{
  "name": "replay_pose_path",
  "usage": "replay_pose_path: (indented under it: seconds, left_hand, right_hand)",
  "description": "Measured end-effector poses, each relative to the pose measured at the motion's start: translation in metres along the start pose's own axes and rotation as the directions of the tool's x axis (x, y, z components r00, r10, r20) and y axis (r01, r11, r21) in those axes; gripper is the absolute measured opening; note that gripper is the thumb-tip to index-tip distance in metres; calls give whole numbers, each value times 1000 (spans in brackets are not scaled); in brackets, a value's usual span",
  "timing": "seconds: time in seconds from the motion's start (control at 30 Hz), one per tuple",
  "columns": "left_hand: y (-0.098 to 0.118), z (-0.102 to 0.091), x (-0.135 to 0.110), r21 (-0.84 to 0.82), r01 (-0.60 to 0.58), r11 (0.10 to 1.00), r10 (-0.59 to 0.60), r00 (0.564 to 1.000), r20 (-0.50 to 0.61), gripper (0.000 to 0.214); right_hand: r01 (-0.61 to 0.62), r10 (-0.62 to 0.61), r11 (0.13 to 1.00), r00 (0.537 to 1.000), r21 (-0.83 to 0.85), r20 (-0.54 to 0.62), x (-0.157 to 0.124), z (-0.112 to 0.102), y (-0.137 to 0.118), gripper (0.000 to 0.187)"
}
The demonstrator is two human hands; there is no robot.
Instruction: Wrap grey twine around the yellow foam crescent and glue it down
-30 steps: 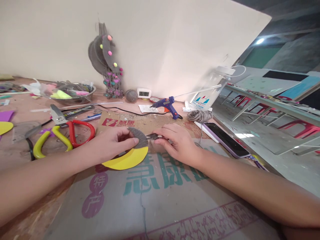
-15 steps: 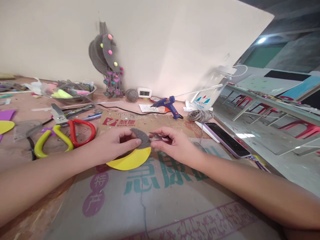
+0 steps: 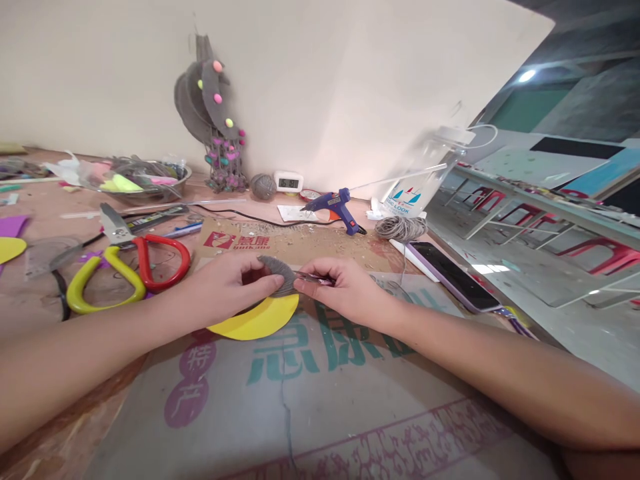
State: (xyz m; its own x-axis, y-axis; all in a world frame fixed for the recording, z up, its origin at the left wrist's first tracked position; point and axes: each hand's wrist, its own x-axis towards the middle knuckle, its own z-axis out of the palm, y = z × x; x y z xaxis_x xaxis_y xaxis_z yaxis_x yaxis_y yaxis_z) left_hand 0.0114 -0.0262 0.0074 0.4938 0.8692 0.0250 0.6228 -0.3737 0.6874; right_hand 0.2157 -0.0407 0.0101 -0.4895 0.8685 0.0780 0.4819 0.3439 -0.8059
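My left hand [image 3: 235, 280] is closed on a curved piece wrapped in grey yarn [image 3: 281, 272], thumb on top. A yellow foam sheet piece [image 3: 260, 319] with a rounded edge shows below the wrapped part, partly hidden by that hand. My right hand [image 3: 340, 287] pinches a small pointed metal tool [image 3: 320, 279] against the right end of the wrapped piece. Its fingers cover most of the tool, so I cannot tell its exact kind. Both hands are just above a printed cardboard sheet [image 3: 240, 413].
Large scissors [image 3: 123, 233] with red and yellow handles lie left. Behind are a blue glue gun [image 3: 337, 210], a grey yarn ball [image 3: 263, 187], a small clock [image 3: 289, 182] and a decorated hanging piece [image 3: 213, 100]. A yarn skein [image 3: 401, 229], phone [image 3: 455, 275] and plastic jug [image 3: 425, 173] stand right.
My right hand has moved slightly left, bringing its fingertips and the tool onto the wrapped piece's right end. The left hand keeps its hold. The view has shifted a little.
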Motion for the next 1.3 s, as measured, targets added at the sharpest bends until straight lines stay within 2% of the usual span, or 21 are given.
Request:
replay_pose_path:
  seconds: [0.1, 0.4, 0.6, 0.67, 0.83, 1.03, 1.17, 1.3]
  left_hand:
    - [0, -1, 0, 7, -29, 1000, 29, 999, 27, 35]
    - [1, -4, -2, -50, -11, 999, 13, 999, 33, 30]
    - [4, 0, -1, -81, 106, 991, -109, 993, -37, 34]
    - [3, 0, 0, -60, 87, 994, -89, 995, -37, 32]
    - [-2, 0, 0, -17, -44, 999, 44, 999, 5, 31]
    - [-2, 0, -2, 1, -96, 995, 96, 995, 6, 31]
    - [0, 0, -1, -45, -89, 995, 90, 996, 17, 31]
    - [-1, -2, 1, -126, -35, 991, 46, 996, 83, 28]
  right_hand:
    - [-4, 4, 1000, 1000, 3, 8, 0, 0, 0, 25]
    - [1, -1, 1000, 1000, 5, -10, -1, -1, 0, 26]
    - [4, -5, 1000, 1000, -14, -20, 0, 0, 0, 25]
    - [7, -7, 1000, 1000, -15, -11, 0, 0, 1, 24]
    - [18, -18, 999, 1000, -27, 1, 0, 0, 1, 23]
    - [-11, 12, 999, 1000, 50, -5, 1, 0, 1, 27]
    - [-30, 29, 998, 999, 62, 14, 1, 0, 1, 25]
    - [-64, 61, 992, 998, 107, 27, 1, -1, -2, 25]
